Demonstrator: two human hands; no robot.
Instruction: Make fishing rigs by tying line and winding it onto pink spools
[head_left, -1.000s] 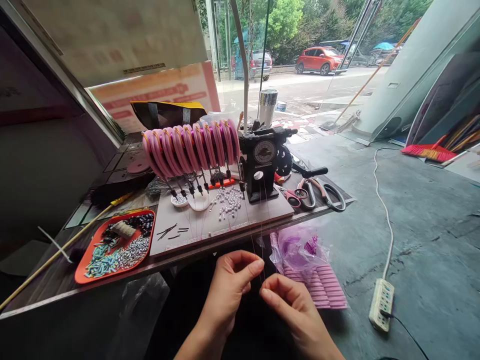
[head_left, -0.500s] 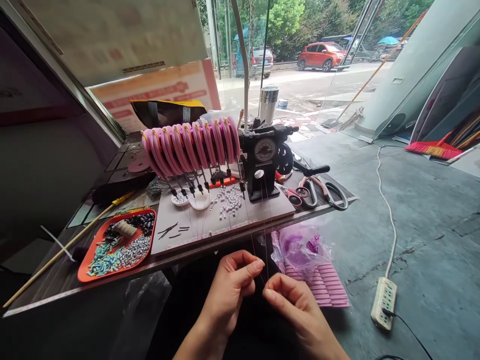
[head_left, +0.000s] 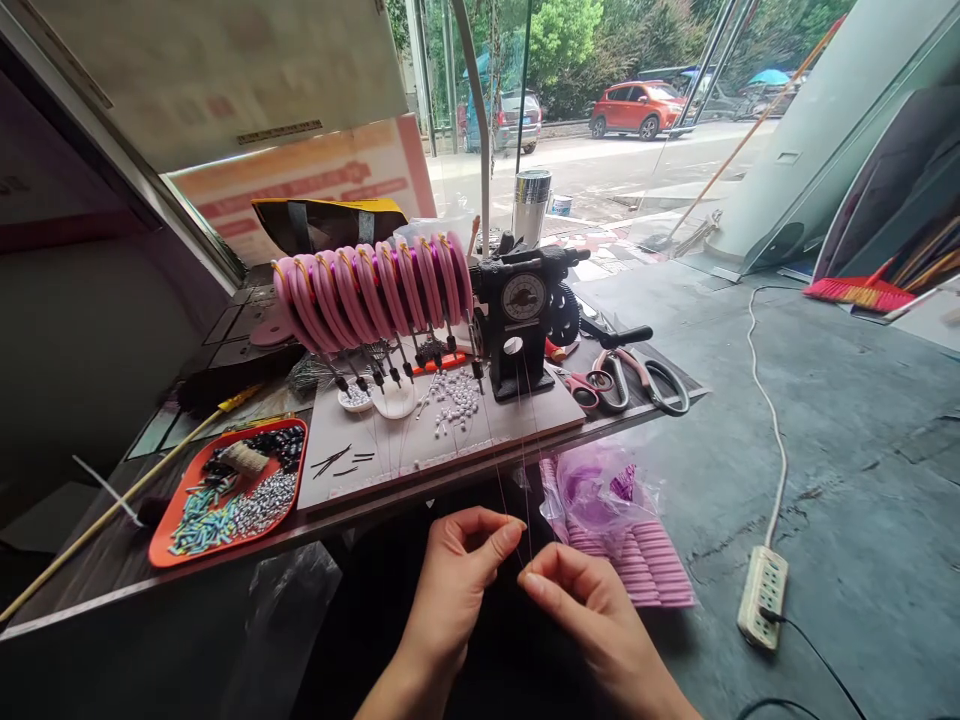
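Note:
My left hand pinches a thin fishing line between thumb and forefinger, below the table's front edge. Close beside it and slightly lower, my right hand is also closed in a pinch on thin line. The strands run up toward the black hand-cranked winder. A row of pink foam winding spools sits on its shaft. Small dark weights hang beneath the spools. What lies right between my fingertips is too fine to make out.
An orange tray of small beads and sleeves stands at left. White beads lie on the board. Red-handled scissors rest beside the winder. A bag of pink foam rolls and a power strip lie at right.
The whole view has shifted slightly, so the table and winder appear a little further left. Both hands keep their pinch on the line, almost in the same pose.

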